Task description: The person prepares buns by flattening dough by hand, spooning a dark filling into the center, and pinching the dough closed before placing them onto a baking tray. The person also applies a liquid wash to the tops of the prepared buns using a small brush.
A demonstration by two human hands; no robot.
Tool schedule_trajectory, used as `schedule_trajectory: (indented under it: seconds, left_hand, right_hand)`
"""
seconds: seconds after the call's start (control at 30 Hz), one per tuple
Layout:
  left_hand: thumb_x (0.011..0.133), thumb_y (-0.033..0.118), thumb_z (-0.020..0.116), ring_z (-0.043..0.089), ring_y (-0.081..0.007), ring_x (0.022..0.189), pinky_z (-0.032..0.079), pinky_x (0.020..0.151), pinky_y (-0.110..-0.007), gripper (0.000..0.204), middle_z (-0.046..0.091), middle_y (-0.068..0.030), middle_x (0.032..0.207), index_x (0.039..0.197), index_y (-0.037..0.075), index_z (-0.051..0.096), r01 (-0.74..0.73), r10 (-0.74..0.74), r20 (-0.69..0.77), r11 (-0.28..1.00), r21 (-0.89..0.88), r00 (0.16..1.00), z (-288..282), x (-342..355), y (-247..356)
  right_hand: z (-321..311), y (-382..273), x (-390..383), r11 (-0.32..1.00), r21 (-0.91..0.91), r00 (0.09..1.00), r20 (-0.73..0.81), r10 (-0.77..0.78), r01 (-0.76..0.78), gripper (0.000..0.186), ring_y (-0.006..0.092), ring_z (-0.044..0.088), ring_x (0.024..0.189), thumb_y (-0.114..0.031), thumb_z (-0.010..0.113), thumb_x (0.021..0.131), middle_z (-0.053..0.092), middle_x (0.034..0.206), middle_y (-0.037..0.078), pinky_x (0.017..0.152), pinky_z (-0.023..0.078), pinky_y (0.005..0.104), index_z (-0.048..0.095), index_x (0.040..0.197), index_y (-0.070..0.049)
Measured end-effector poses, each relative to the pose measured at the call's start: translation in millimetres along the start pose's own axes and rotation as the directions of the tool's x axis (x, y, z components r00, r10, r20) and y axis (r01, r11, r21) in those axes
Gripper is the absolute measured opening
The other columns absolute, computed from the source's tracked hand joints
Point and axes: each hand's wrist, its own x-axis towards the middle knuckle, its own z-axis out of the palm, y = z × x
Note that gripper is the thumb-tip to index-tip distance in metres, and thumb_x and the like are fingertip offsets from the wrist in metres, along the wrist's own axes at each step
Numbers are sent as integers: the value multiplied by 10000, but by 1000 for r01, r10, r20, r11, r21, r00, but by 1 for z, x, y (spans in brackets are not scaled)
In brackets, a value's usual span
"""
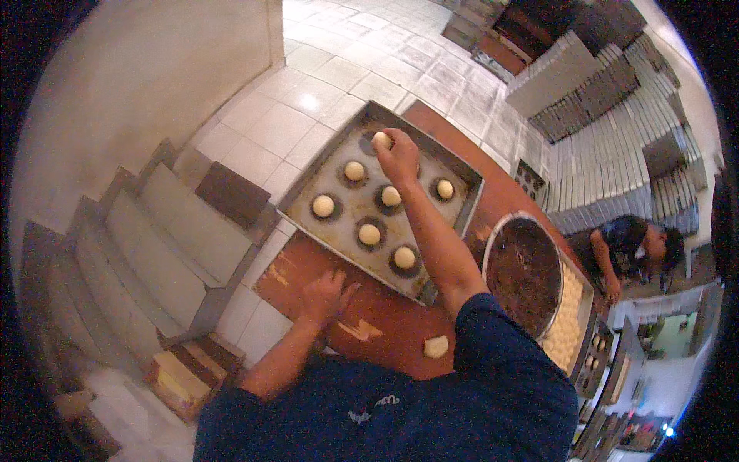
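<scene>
A large metal baking pan lies at an angle on the red-brown table. Pale round dough balls, such as one near its middle, sit spaced apart in it on dark round patches. At the pan's far end my right hand is closed around another dough ball, part of which shows past the fingers. By the pan's near left side my left hand rests on or just over the table, thumb apart, holding nothing visible. Close to my body lies a flattened dough piece.
Right of the pan stands a big round metal tub with dark brown contents. Beside it a tray holds many small dough pieces. Another person bends at the far right, near tall stacks of trays. Stepped grey panels stand left.
</scene>
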Motion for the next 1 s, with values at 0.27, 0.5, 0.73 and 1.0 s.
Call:
schedule_trajectory:
  seconds: [0.27, 0.5, 0.73, 1.0]
  left_hand:
    - [924, 525, 619, 656, -329, 613, 539, 520, -448, 409, 638, -127, 782, 929, 117, 629, 33, -33, 6, 999, -30, 999, -14, -2, 5]
    - [936, 554, 593, 660, -340, 659, 534, 575, -475, 468, 668, -151, 807, 950, 90, 648, -24, 30, -74, 996, 87, 997, 3, -11, -2]
    - [838, 475, 761, 667, -338, 794, 553, 702, -434, 500, 684, -139, 898, 1101, 59, 674, -315, 288, -156, 929, -194, 945, -19, -35, 14]
    - [829, 345, 749, 531, -418, 1148, 473, 925, -514, 486, 526, -234, 1298, 1214, 80, 618, -558, 586, 118, 805, -202, 802, 81, -62, 187]
  right_hand:
    - [48, 16, 14, 896, -430, 988, 142, -51, 109, 568, 331, 669, 1069, -522, 741, 828, 693, 1137, 233, 882, 523, 445, 724, 1089, -19]
    - [-200, -153, -181, 992, 2, 843, 528, 103, -123, 265, 150, 695, 850, -264, 692, 951, 761, 945, 104, 758, 528, 288, 750, 1031, -19]
    - [-340, -132, -299, 760, -6, 714, 336, 614, -650, 284, 211, 718, 840, -319, 657, 940, 756, 916, 110, 776, 555, 364, 764, 1008, -64]
    - [-347, -166, -358, 929, 23, 896, 274, 350, -370, 135, 232, 719, 870, -157, 704, 888, 741, 932, 115, 780, 562, 334, 755, 970, -63]
